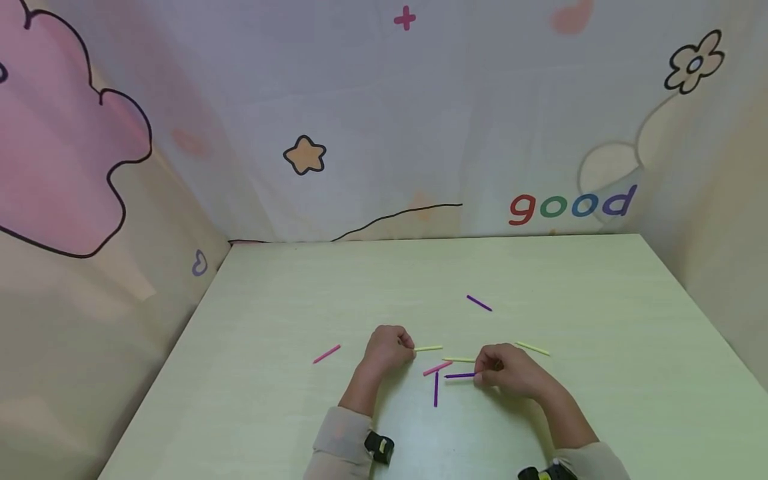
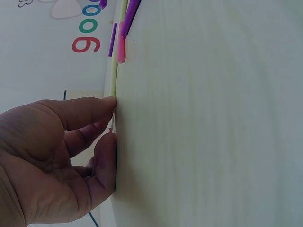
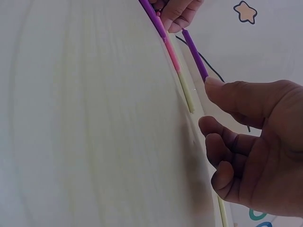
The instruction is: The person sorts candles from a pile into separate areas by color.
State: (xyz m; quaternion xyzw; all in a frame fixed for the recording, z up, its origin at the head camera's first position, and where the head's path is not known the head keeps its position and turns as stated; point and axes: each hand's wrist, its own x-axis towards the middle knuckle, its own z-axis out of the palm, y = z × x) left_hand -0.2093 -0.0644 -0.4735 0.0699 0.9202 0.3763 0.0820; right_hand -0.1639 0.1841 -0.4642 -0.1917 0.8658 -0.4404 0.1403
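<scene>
Evidently the laying-out of coloured sticks is partway along: a loose cluster lies between the two grips on the counter (image 1: 252, 373), two of its pieces are not yet let go, and three outliers look unplaced. The left grip (image 1: 389, 348) pinches the left end of a pale yellow stick (image 1: 429, 348), whose long axis runs sideways, free end pointing right. The right grip (image 1: 509, 371) pinches the right end of a purple stick (image 1: 460, 375) between thumb and finger; it too lies sideways, its free tip pointing left, and in the right wrist view it seems lifted. Between the grips, a second yellow stick (image 1: 459, 360) runs nearly parallel to the held purple one, and a pink stick (image 1: 433, 371) slants, its right end farther from the person; whether those two touch, I cannot tell. Nearer the person than both grips, another purple stick (image 1: 436, 390) points straight toward and away from the body. As for the outliers, a slanting pink piece (image 1: 327, 354) lies left of the left grip, a purple piece (image 1: 479, 303) well beyond the right grip, and a yellow piece (image 1: 533, 349) just past its knuckles, both angled down to the right.
</scene>
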